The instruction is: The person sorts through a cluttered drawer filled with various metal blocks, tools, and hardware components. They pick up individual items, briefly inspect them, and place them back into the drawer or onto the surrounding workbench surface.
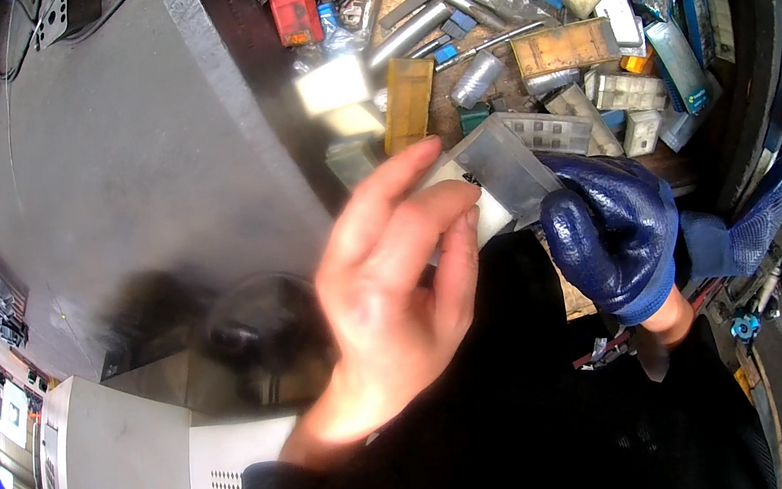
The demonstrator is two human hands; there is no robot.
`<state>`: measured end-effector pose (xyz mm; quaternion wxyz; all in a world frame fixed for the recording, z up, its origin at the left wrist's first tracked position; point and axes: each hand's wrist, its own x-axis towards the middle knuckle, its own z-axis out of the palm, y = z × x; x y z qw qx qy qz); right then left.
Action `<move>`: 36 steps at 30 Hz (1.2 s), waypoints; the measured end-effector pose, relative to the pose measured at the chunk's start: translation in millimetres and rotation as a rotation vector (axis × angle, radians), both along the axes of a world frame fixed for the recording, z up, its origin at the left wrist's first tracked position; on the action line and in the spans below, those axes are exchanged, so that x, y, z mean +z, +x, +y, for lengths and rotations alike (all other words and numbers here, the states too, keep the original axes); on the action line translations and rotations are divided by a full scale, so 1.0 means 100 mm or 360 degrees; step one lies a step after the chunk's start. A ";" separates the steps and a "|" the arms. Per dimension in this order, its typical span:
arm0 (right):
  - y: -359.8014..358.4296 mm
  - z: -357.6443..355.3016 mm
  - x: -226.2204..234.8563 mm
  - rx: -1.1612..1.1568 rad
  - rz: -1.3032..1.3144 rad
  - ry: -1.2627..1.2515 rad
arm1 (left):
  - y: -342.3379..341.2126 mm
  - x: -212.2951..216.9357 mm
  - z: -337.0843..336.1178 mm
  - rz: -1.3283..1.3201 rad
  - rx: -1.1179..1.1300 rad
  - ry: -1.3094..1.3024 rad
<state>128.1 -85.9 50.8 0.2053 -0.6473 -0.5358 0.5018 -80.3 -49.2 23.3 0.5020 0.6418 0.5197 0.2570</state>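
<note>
- Two hands on one piece: I have a clear plastic box (512, 164) up in front of the body, at the near edge of the clutter.
- Left hand (393, 254), bare: grip pinches the box's left end, thumb and fingertips at the white section (489, 218). Foremost fingertip looks raised off it.
- Right hand (616, 226), blue coated glove: grip holds the box's right end, fingers curled; I can't see the contact on the underside.
- Box sits tilted between both grips, just in front of a grey compartment case (546, 132).
- Beyond it on the bench (511, 88): an amber case (566, 47), a red case (291, 1), loose metal rods, more small boxes.
- Step in hand, my read: handling this one box, either checking it or working the lid. Can't tell if the lid is seated, nor what's inside.
- Next move, my call: steady the right end with the glove, let the bare fingertips do the fine work on the left. Keep it level; small contents could spill.
</note>
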 end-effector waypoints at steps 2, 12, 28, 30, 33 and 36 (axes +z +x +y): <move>0.00 0.00 -0.01 0.0025 -0.0016 0.0021 | 0.01 0.01 0.01 0.0044 -0.0034 0.0018; 0.00 -0.05 -0.04 -0.0096 0.0013 -0.0007 | -0.02 -0.01 0.05 0.0150 -0.0114 -0.0067; -0.04 0.03 -0.04 0.0041 -0.0091 0.0164 | 0.00 0.01 0.03 0.0219 -0.0058 -0.0077; -0.04 0.03 -0.04 0.0052 -0.0099 0.0178 | 0.01 0.00 0.02 0.0190 -0.0010 -0.0098; -0.05 0.04 -0.04 0.0059 -0.0099 0.0181 | 0.01 -0.02 -0.02 0.0116 0.0081 -0.0148; -0.05 0.05 -0.04 0.0059 -0.0110 0.0199 | -0.01 -0.06 -0.04 0.0050 0.0102 -0.0080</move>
